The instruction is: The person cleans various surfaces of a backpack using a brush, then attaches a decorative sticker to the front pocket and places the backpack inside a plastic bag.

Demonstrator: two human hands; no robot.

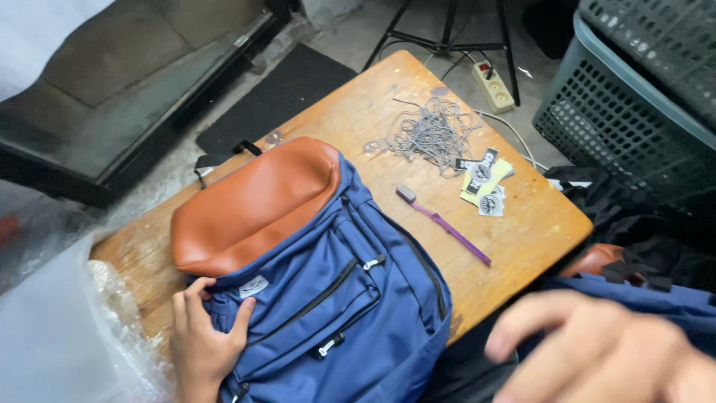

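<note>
Left hand (200, 337) pinching backpack (328, 298) fabric on worktop (522, 224). Right hand (597, 351) blurred, loose, holding nothing. Best kept pinned flat.

Small pale label (253, 286) on blue backpack front; yellow, black-and-white tags (484, 183) on table beside string tangle.

A backpack (313, 276) is laid on the table (522, 239), with a toothbrush (444, 224) just to its right. Tags (485, 183) are placed right of the toothbrush, and a string tangle (432, 134) is found behind them. A basket (634, 104) is set right of the table.
</note>
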